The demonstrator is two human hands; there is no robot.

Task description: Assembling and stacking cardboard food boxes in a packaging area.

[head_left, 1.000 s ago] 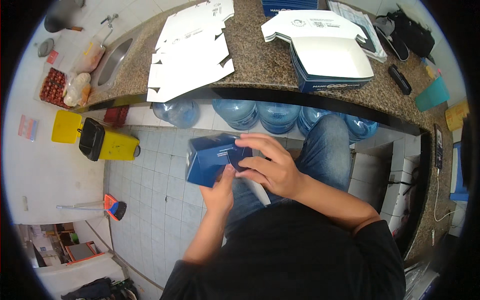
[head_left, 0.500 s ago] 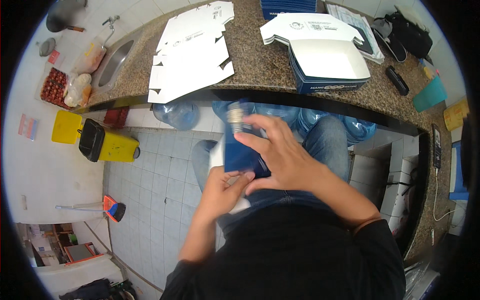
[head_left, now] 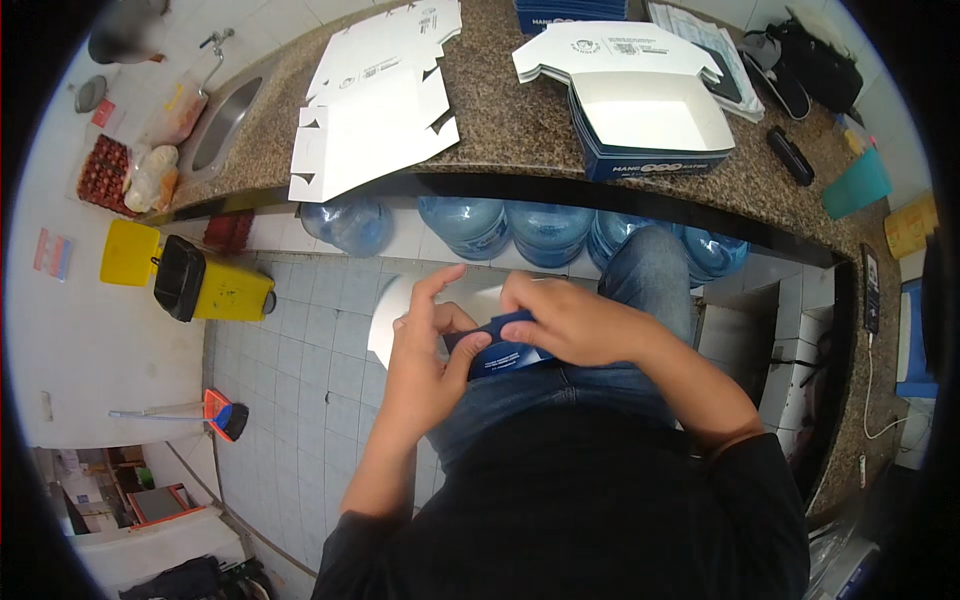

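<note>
A flat cardboard box blank (head_left: 440,318), white on the inside and dark blue on the outside, is held over the person's lap, in front of the counter edge; the left hand (head_left: 425,350) pinches its blue part between thumb and bent fingers, the index finger raised; the right hand (head_left: 570,322) is pressed on the blue flap from above, fingers closed on it. On the granite counter (head_left: 500,120) lies a stack of white flat blanks (head_left: 375,95) to the left; to the right stands a stack of folded blue boxes (head_left: 650,125), the top one open and white inside. Under the counter stand blue water bottles (head_left: 470,225); on the tiled floor a yellow bin (head_left: 190,280) with black lid.
</note>
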